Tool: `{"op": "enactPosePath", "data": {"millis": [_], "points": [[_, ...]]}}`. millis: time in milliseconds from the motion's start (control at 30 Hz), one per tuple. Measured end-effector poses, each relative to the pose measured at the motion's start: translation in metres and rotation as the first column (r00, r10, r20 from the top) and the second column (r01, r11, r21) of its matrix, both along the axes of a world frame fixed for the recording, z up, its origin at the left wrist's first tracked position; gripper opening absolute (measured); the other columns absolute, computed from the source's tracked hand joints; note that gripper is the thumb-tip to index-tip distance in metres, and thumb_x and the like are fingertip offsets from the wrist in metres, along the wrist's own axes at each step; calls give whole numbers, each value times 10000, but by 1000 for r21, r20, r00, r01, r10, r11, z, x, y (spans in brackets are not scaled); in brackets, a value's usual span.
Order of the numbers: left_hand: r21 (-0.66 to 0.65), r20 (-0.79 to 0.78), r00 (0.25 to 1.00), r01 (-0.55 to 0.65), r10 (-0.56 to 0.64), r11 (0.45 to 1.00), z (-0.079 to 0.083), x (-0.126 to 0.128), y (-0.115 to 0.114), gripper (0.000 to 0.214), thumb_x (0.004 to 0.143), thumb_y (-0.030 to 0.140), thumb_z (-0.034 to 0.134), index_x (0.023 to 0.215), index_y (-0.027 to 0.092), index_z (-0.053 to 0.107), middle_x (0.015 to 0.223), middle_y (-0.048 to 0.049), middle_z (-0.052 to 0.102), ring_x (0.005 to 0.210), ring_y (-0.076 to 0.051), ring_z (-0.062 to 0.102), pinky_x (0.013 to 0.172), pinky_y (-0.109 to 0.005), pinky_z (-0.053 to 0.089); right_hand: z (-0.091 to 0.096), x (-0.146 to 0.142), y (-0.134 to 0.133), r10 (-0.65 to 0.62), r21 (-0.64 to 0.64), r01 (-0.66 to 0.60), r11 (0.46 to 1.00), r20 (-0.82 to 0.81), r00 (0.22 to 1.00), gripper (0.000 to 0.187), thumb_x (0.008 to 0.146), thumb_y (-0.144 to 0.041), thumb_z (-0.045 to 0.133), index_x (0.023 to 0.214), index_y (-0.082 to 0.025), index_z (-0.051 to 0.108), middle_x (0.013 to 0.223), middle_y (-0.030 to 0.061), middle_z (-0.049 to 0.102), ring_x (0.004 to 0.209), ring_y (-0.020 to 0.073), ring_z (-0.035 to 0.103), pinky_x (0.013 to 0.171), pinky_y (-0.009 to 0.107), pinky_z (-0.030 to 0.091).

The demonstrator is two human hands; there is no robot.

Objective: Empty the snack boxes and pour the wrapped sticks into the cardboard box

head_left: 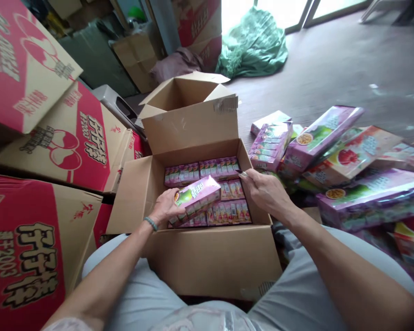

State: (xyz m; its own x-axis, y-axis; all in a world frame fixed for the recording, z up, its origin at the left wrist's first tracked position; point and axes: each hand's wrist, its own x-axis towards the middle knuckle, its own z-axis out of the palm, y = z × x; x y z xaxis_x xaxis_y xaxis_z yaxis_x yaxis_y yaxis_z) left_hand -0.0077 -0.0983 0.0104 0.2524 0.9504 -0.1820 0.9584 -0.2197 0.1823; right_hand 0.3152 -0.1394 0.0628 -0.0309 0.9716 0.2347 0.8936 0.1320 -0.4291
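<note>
An open cardboard carton [210,257] stands between my knees, with rows of purple and orange candy boxes [229,213] inside. My left hand [166,204] grips one end of a shiny purple candy box [198,195] with green fruit printed on it. That box is tilted above the packed ones. Over the carton's right wall, my right hand [262,188] is closed in a pinch. A small thin tool [241,173] with a dark, pointed tip sticks out from its fingers; its exact kind is too small to make out.
Loose purple and orange candy boxes [324,133] lie in a heap on the right. Red-and-brown printed cartons [31,248] are stacked at the left. Behind the carton stand another open box [189,92] and a green sack [257,43] on the floor.
</note>
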Motion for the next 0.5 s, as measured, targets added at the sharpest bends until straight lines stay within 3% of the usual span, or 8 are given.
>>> {"op": "enactPosePath", "data": {"millis": [100, 200, 333, 433, 500], "points": [[161, 167, 983, 53, -80, 986, 45, 18, -43, 718, 599, 388, 741, 1259, 162, 570, 1118, -86, 641, 1019, -271, 604, 913, -355, 479, 13, -12, -32, 48, 67, -35, 997, -210, 977, 335, 998, -405, 363, 758, -216, 501, 628, -1, 552, 569, 146, 492, 582, 247, 305], [250, 203, 960, 141, -194, 958, 59, 29, -89, 722, 599, 385, 761, 1263, 168, 580, 1058, -95, 633, 984, -288, 586, 889, -400, 482, 22, -30, -67, 195, 28, -193, 981, -151, 969, 322, 1010, -375, 359, 784, -208, 517, 671, 5, 585, 591, 140, 509, 588, 248, 300], [301, 275, 928, 163, -249, 940, 32, 22, -131, 865, 615, 477, 825, 1361, 190, 495, 1188, -135, 612, 1085, -331, 564, 976, -478, 460, 20, -54, -96, 339, -170, -309, 936, 195, 920, 227, 983, -203, 387, 871, -187, 584, 798, 46, 691, 699, 169, 611, 607, 280, 273], [377, 406, 881, 80, -242, 923, 7, 6, -148, 969, 605, 573, 842, 1387, 178, 427, 1293, -167, 560, 1196, -346, 523, 1065, -505, 420, 24, -76, -108, 399, -264, -323, 909, 327, 856, 225, 957, -135, 394, 915, -180, 610, 829, 58, 714, 738, 185, 656, 599, 293, 276], [380, 523, 822, 14, -227, 925, -4, -1, -156, 926, 594, 545, 862, 1338, 191, 441, 1278, -157, 561, 1199, -326, 536, 1066, -479, 437, 33, -97, -114, 453, -286, -364, 887, 372, 810, 232, 937, -116, 407, 952, -181, 629, 832, 67, 717, 740, 197, 673, 588, 298, 291]]}}
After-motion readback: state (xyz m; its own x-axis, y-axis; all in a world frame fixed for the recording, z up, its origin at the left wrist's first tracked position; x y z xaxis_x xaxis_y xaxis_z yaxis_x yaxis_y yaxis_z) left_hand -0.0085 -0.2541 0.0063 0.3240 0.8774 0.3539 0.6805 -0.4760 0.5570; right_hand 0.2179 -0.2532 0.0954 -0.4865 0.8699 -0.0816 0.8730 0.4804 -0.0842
